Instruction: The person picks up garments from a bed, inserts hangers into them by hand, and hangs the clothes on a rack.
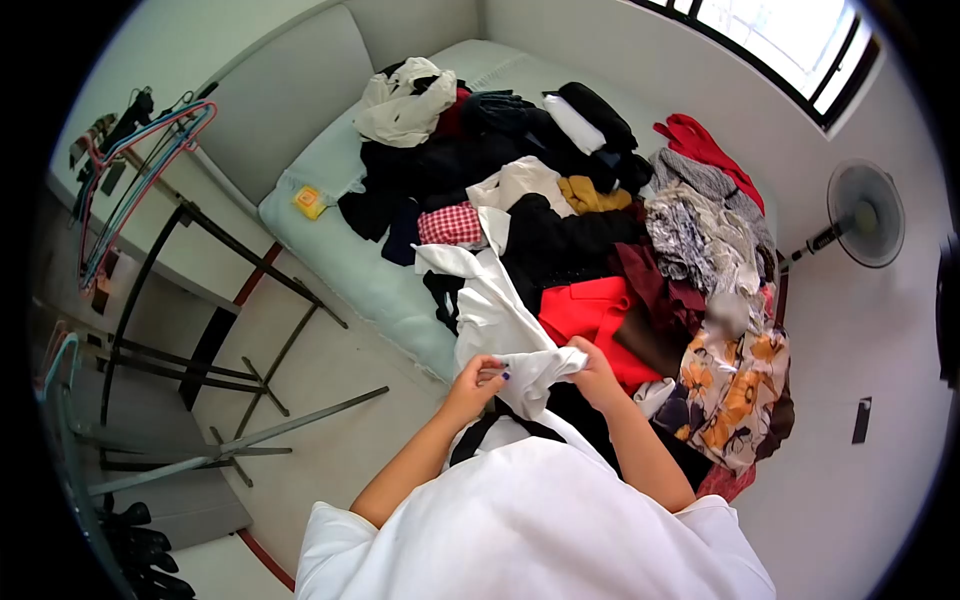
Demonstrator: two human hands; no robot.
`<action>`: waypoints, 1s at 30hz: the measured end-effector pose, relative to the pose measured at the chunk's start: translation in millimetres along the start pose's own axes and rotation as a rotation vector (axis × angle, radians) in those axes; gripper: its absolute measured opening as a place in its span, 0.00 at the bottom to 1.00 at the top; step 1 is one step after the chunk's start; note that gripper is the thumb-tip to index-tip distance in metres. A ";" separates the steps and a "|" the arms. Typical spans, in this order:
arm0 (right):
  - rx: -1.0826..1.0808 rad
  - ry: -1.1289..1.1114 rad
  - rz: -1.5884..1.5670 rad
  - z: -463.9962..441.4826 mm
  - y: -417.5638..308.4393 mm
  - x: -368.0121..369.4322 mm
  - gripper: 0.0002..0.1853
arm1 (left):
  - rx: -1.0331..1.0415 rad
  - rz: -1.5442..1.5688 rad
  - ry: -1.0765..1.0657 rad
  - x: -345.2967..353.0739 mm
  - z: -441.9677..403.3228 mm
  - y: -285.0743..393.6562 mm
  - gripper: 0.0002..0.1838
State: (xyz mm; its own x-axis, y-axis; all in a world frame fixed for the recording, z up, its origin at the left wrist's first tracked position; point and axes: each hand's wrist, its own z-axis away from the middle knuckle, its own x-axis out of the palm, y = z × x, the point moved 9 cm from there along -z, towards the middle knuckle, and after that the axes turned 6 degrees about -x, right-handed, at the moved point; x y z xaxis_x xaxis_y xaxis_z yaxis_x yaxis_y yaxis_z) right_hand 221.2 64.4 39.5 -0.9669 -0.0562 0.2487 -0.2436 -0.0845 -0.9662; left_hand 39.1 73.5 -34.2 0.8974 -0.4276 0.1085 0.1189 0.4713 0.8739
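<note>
A white garment [492, 310] stretches from the clothes pile on the bed down to my two hands; its exact kind is hard to make out. My left hand [474, 384] pinches one part of its near end, fingers bent and dark nail polish showing. On the other side, my right hand [594, 372] grips a bunched fold of the same cloth. Just beyond my right hand lies a bright red garment [585, 305]. A black garment [590, 415] lies partly under my right forearm.
Mixed clothes cover the bed [375, 285], including a floral orange piece [738, 385] and a red checked cloth [450, 225]. A yellow packet [309, 202] sits near the headboard. Metal racks [235, 360] with hangers [150, 165] stand left; a fan [866, 214] is right.
</note>
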 end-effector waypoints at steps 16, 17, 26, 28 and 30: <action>-0.106 -0.100 0.459 5.3 11.5 19.1 0.12 | 0.489 -0.470 0.003 41.3 25.9 81.4 0.17; -0.093 -0.117 0.555 5.8 8.4 20.8 0.13 | 0.502 -0.505 0.009 41.5 25.9 85.6 0.17; -0.530 -0.058 0.894 11.4 -32.5 51.2 0.23 | 0.248 -0.466 0.164 -5.2 6.8 68.9 0.10; -0.531 0.100 0.894 14.1 -33.0 33.3 0.21 | 0.223 -0.111 0.190 -38.1 -15.5 43.6 0.10; -0.369 0.395 0.566 14.8 -12.7 -14.6 0.16 | 0.118 0.487 0.315 -82.5 -27.5 30.7 0.10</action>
State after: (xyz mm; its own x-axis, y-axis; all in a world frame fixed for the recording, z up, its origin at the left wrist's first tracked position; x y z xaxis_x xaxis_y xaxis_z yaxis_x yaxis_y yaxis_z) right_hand 239.5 51.6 49.2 -0.8897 0.3722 -0.2644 0.3523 0.1912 -0.9161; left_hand -19.5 144.5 -29.3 0.9219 0.0747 0.3801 -0.3701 0.4593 0.8075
